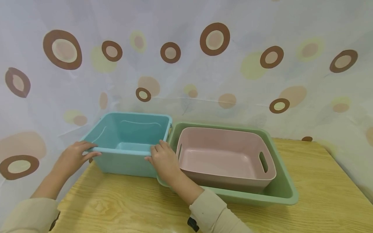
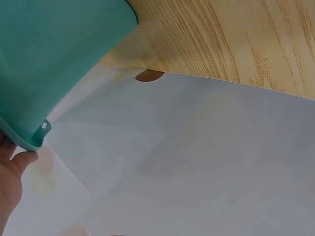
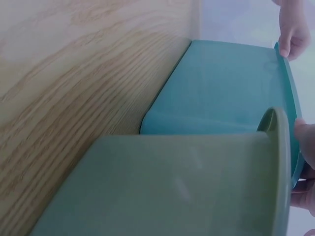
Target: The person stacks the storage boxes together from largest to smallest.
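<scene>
A light blue rectangular plastic bin stands on the wooden table at the left, and no contents show inside. My left hand grips its rim at the near left corner, fingers over the edge and thumb on the outer side. At the near right corner my right hand holds the same rim. In the left wrist view the bin's wall fills the upper left, with my left hand pinching the rim. The right wrist view has both hands on the blue bin.
A green tub sits right beside the blue bin, with a pink basket nested in it. The basket has slot handles in its ends. Wood-grained table lies beneath. Behind hangs a white cloth with brown rings.
</scene>
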{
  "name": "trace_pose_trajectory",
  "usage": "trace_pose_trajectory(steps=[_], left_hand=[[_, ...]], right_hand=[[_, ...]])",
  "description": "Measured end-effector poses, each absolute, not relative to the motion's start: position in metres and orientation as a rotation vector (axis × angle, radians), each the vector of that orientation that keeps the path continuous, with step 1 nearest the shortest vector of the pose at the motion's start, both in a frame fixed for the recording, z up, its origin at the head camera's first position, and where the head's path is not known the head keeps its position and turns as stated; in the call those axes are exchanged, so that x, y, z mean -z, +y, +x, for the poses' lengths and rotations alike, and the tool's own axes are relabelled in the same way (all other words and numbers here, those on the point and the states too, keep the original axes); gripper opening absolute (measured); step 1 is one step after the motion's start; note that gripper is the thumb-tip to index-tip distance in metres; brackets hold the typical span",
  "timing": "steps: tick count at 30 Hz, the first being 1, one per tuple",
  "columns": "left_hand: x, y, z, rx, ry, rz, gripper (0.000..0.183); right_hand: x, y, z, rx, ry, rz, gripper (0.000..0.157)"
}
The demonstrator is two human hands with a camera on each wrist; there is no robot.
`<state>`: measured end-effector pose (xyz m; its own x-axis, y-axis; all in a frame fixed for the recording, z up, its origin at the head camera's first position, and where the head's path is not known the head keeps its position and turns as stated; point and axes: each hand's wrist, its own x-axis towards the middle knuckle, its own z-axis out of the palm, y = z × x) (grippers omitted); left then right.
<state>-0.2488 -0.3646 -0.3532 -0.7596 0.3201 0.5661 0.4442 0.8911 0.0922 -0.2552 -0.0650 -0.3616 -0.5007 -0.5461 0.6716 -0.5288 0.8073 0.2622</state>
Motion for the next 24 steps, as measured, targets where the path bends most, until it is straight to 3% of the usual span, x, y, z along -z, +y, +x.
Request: trace_pose_trajectory(steps=[10,24], left_hand=[[0.354,-0.364,-0.246,0.278,-2.464,-0.551,0.033],[0.355,-0.355,-0.251,0.277,-2.293,-0.747,0.030]], right_hand=[[0.362,-0.072,-0.251,0.075,-2.166,0.751,0.029],[0.361,-0.085,-0.252,0.033,-2.174,0.811,0.017]])
